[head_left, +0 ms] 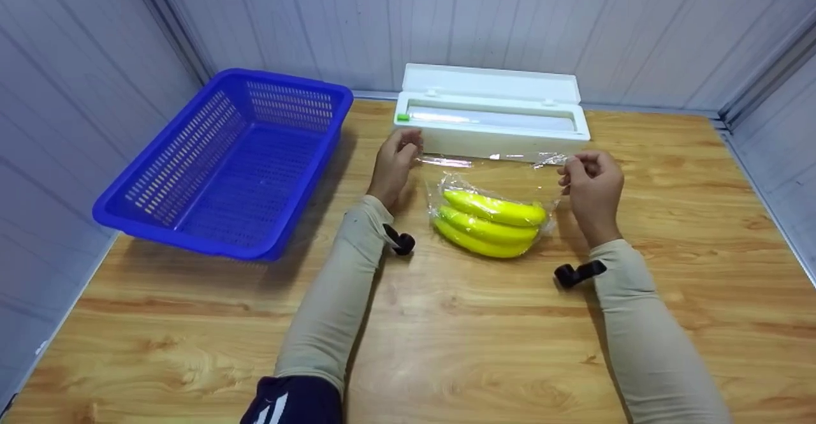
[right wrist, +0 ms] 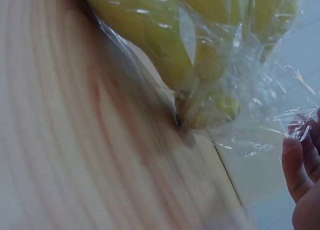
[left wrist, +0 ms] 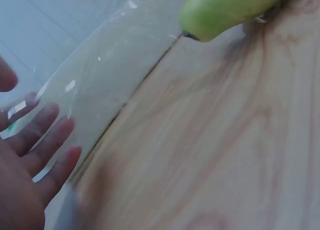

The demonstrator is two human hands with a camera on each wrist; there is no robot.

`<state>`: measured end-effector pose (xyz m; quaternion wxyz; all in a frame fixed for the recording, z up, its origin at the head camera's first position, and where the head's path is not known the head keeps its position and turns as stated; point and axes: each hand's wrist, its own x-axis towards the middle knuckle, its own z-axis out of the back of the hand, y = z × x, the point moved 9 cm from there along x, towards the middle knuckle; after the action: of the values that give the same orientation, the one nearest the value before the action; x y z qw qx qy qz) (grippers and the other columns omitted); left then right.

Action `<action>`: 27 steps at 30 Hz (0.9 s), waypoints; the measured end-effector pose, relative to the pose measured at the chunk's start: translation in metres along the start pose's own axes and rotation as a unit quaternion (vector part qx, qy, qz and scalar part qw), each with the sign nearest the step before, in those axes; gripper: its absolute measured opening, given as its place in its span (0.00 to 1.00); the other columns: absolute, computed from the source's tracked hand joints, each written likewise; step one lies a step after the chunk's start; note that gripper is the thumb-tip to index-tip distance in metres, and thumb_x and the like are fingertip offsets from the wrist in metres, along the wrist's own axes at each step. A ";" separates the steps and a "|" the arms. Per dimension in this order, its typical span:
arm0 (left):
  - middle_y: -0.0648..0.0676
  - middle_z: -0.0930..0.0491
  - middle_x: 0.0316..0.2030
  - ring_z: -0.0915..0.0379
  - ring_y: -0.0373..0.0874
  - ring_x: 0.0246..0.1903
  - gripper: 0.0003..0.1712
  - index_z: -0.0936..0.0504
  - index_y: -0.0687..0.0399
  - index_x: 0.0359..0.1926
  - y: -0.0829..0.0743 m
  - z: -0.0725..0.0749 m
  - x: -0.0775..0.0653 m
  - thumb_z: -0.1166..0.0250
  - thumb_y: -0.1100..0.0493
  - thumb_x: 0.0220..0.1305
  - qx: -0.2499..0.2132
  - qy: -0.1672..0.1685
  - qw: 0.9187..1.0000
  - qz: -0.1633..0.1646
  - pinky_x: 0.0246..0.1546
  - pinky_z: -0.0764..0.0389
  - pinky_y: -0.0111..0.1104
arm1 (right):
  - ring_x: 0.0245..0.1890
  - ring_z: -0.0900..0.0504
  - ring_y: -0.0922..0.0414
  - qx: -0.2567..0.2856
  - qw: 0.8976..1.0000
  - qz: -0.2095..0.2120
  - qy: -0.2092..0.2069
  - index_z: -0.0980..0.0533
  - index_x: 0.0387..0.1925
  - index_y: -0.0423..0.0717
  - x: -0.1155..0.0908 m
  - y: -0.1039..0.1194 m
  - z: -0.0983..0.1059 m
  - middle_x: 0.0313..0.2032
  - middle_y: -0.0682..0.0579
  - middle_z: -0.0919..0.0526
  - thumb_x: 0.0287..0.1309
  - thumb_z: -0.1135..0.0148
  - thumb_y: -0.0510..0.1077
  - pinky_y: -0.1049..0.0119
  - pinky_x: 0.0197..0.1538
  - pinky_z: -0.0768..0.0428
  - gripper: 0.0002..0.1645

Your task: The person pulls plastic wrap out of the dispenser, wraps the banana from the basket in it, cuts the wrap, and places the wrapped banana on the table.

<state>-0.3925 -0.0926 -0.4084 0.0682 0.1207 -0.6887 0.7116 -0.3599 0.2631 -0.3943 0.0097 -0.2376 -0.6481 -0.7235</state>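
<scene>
A bunch of yellow bananas lies on the table with clear cling film around it, crinkled over the stem end in the right wrist view. A loose stretch of the film rises behind the fruit and spans both hands. My left hand holds its left end; in the left wrist view the film runs across the fingers, which are spread. With thumb and fingertips, my right hand pinches the bunched right end, also visible in the right wrist view beside the banana stem.
Behind the hands stands a white cling film box, its lid raised, with a film roll and a green slider inside. A blue plastic basket sits on the left of the wooden table. Panel walls enclose the back and sides.
</scene>
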 end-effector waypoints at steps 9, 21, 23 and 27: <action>0.54 0.20 0.47 0.26 0.43 0.52 0.15 0.17 0.61 0.48 -0.061 -0.015 -0.012 0.40 0.65 0.60 0.166 -0.059 0.973 -0.149 0.58 0.31 0.33 | 0.20 0.21 0.56 -0.008 1.000 0.008 -0.022 0.23 0.34 0.38 -0.002 0.002 0.002 0.27 0.38 0.18 0.65 0.44 0.33 0.68 0.25 0.19 0.04; 0.49 0.18 0.50 0.25 0.41 0.51 0.17 0.15 0.51 0.50 -0.107 -0.129 -0.070 0.38 0.46 0.70 0.335 0.237 0.863 -0.294 0.54 0.28 0.29 | 0.21 0.19 0.55 -0.012 0.999 -0.033 0.000 0.23 0.37 0.35 -0.003 0.001 -0.007 0.27 0.41 0.16 0.66 0.45 0.34 0.67 0.22 0.20 0.06; 0.49 0.19 0.53 0.25 0.41 0.53 0.23 0.16 0.48 0.54 -0.104 -0.143 -0.081 0.38 0.40 0.69 0.366 0.280 0.836 -0.298 0.53 0.27 0.28 | 0.21 0.19 0.55 -0.002 0.999 -0.044 0.001 0.23 0.37 0.34 -0.003 0.000 -0.007 0.26 0.41 0.16 0.66 0.46 0.33 0.68 0.21 0.20 0.06; 0.50 0.20 0.55 0.25 0.43 0.53 0.29 0.18 0.47 0.60 -0.093 -0.160 -0.094 0.38 0.35 0.67 0.411 0.338 0.790 -0.305 0.53 0.26 0.32 | 0.20 0.20 0.55 0.005 0.999 -0.040 -0.001 0.23 0.36 0.33 -0.002 0.002 -0.009 0.26 0.40 0.17 0.65 0.46 0.32 0.68 0.20 0.21 0.06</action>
<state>-0.2898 0.0770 -0.3472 0.4539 0.0929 -0.1919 0.8652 -0.3608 0.2538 -0.3936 -0.0185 -0.2126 -0.6609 -0.7195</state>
